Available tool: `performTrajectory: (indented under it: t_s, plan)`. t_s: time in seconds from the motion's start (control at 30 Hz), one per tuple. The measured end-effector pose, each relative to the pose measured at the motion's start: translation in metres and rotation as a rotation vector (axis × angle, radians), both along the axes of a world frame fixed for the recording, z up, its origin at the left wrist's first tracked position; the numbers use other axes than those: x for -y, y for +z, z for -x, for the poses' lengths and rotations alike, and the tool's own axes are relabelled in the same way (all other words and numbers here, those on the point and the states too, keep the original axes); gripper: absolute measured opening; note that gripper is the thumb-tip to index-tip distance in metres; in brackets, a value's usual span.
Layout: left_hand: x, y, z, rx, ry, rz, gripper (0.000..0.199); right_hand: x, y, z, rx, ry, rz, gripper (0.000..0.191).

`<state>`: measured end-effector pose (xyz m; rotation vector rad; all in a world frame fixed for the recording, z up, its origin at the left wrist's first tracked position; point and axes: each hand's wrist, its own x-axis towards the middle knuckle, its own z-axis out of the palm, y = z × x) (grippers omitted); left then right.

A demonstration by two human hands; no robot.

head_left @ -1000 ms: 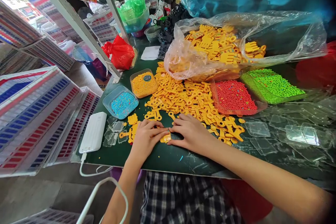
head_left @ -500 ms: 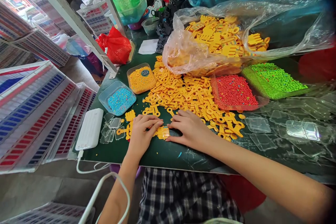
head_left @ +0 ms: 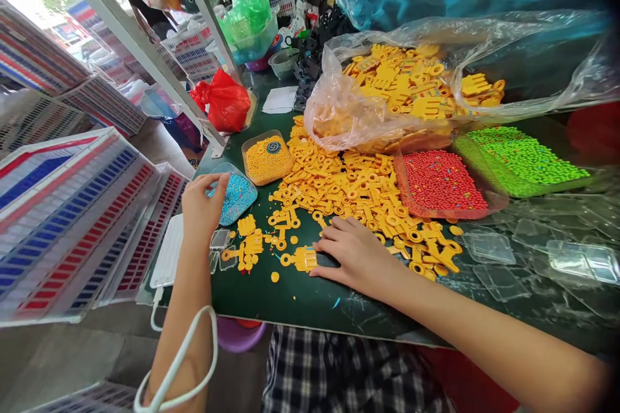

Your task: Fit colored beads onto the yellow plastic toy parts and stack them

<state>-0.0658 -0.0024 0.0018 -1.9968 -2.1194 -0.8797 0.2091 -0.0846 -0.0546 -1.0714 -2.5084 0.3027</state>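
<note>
Dark green table (head_left: pixel 271 303) seen from above, crowded with small craft parts. Left hand (head_left: pixel 203 203) raised over the table's left side, fingers bunched narrowly together, fingertips (head_left: pixel 223 182) just above the corner of a clear tray of blue beads (head_left: pixel 241 199); whether anything sits pinched between them, impossible to tell. Right hand (head_left: pixel 356 251) lying open and flat near the table's front edge, fingers spread and empty, fingertips just beside a flat yellow plastic piece (head_left: pixel 304 259) with a ring at one end. Several similar loose yellow pieces (head_left: pixel 249 245) scattered between the two hands, and a dense heap of yellow plastic pieces (head_left: pixel 349 187) across the middle of the table. Farther back on the table, a clear plastic bag (head_left: pixel 339 110) full of more yellow pieces. Beside the heap, a clear tray of orange beads (head_left: pixel 268 158) toward the left, then a tray of red beads (head_left: pixel 438 184) and a tray of green beads (head_left: pixel 520 161) toward the right. Clear plastic squares (head_left: pixel 489 248) spread over the table's right end. White power bank (head_left: pixel 167 251) partly hidden behind the left forearm at the table's left edge. Red plastic bag (head_left: pixel 223 101) just past the table's far left corner.
</note>
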Motion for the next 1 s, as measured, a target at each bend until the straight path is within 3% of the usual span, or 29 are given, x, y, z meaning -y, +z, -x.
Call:
performTrajectory:
  t_s: [0.17, 0.33, 0.47, 0.6, 0.7, 0.8, 0.9, 1.0]
  plan:
    - [-0.056, 0.013, -0.035, -0.124, -0.337, 0.193, 0.029, 0.0, 0.003, -0.001, 0.032, 0.014, -0.009, 0.034]
    - [-0.108, 0.019, -0.059, -0.274, -0.519, 0.54, 0.019, 0.0, 0.009, -0.001, 0.062, 0.017, 0.0, 0.037]
    - [-0.125, 0.016, -0.066, -0.249, -0.599, 0.696, 0.018, 0.001, 0.013, -0.001, 0.108, 0.029, -0.006, 0.036]
    - [-0.127, 0.011, -0.068, -0.251, -0.611, 0.691, 0.023, 0.0, 0.016, -0.001, 0.129, 0.038, 0.011, 0.037]
    - [-0.121, 0.014, -0.065, -0.263, -0.561, 0.56, 0.023, 0.0, 0.016, -0.002, 0.134, 0.039, 0.009, 0.038]
    - [-0.093, 0.022, -0.063, -0.238, -0.493, 0.306, 0.025, 0.001, 0.014, -0.003, 0.124, 0.017, -0.005, 0.041]
    - [-0.04, 0.026, -0.066, -0.145, -0.47, 0.108, 0.026, 0.002, 0.013, -0.004, 0.103, -0.006, -0.032, 0.042]
    - [0.021, 0.014, -0.072, -0.064, -0.519, 0.081, 0.026, 0.002, 0.014, -0.004, 0.09, 0.0, -0.041, 0.037]
